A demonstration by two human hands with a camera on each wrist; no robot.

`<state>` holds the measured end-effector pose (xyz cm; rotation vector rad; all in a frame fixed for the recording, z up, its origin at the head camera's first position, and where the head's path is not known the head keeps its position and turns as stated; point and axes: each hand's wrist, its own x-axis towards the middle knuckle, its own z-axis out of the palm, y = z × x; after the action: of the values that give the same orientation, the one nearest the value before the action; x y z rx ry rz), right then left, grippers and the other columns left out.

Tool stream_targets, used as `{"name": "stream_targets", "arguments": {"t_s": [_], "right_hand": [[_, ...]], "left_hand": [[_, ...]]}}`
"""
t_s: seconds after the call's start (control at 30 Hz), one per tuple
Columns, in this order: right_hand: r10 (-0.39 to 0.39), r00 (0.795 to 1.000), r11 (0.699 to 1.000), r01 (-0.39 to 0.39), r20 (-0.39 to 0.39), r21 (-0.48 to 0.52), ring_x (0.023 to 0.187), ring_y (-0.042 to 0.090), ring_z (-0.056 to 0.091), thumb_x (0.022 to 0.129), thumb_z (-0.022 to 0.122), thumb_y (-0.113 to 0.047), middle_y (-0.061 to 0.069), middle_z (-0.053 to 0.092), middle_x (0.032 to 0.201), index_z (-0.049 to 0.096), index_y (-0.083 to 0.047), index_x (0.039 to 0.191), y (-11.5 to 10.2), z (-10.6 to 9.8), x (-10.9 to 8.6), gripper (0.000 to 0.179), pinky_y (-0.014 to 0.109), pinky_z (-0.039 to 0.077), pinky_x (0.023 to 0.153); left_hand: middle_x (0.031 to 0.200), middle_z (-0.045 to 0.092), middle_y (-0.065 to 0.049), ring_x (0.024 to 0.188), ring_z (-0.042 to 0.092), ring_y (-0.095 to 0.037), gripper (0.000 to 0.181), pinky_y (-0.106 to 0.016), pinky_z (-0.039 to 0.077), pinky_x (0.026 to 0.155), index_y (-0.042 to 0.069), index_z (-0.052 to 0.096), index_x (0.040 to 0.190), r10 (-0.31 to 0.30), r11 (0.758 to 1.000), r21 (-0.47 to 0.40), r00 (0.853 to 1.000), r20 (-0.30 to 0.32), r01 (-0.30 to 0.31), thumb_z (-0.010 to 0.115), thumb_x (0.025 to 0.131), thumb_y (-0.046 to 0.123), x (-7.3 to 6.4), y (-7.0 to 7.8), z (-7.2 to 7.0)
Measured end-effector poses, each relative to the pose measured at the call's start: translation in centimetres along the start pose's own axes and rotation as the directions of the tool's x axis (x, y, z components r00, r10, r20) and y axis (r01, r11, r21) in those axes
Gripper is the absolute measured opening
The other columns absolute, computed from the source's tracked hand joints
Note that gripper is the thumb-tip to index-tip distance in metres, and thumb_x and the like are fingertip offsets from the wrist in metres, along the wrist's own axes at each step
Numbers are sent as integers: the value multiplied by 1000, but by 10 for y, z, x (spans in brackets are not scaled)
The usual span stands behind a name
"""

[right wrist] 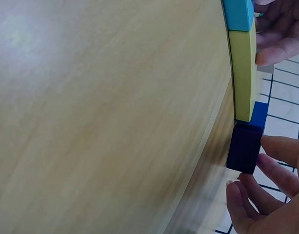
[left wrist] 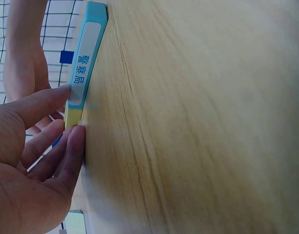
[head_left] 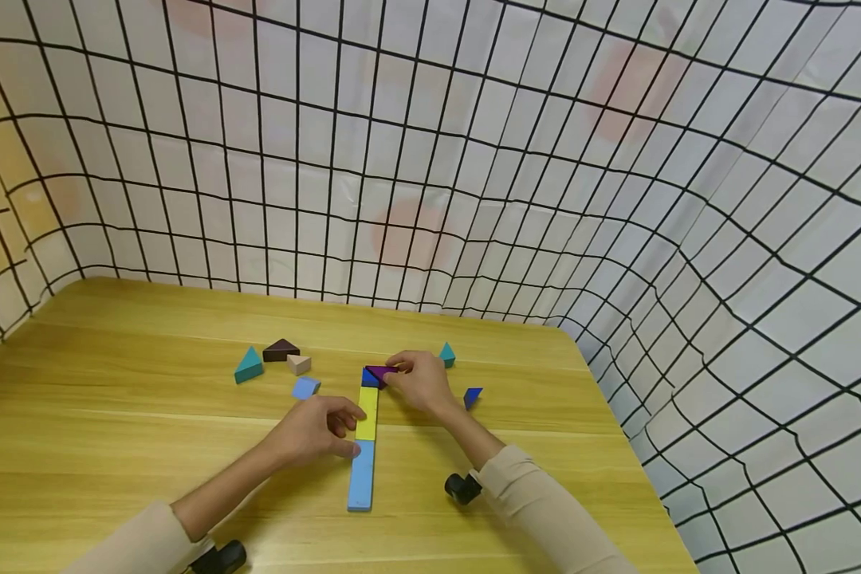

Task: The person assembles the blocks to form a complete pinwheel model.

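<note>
A light blue bar (head_left: 361,482), a yellow bar (head_left: 367,414) and a small dark blue block (head_left: 368,381) lie end to end in one line on the table. My left hand (head_left: 307,432) rests along their left side, thumb on the light blue bar and fingertips against the yellow one. At the far end, my right hand (head_left: 422,384) pinches a purple triangular block (head_left: 380,371) between thumb and fingers, right against the dark blue block. In the left wrist view, the light blue bar carries a pale label (left wrist: 85,63) with printed characters.
Left of the line lie a teal triangle (head_left: 249,365), a dark brown triangle (head_left: 281,350), a small beige wedge (head_left: 299,364) and a periwinkle block (head_left: 305,388). To the right are a teal triangle (head_left: 447,355) and a blue wedge (head_left: 472,397). A grid-patterned curtain (head_left: 316,159) surrounds the wooden table (head_left: 115,414).
</note>
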<state>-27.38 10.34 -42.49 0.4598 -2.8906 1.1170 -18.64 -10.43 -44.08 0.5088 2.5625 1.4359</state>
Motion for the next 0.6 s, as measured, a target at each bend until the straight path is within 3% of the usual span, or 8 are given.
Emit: {"name": "stream_targets", "arguments": {"t_s": [0.6], "right_hand": [[-21,1000,1000,21,-5,9,103,29,70,91,76,-18,8,77,107,79,-9,106,-2,1,-1,18,43,57,86]], "left_hand": [[95,69,-3,85,63,-16,42,-24,53,75,5,73,112,1,1000,3,1000,1,-1,91,75,16,-1,3,0]]}}
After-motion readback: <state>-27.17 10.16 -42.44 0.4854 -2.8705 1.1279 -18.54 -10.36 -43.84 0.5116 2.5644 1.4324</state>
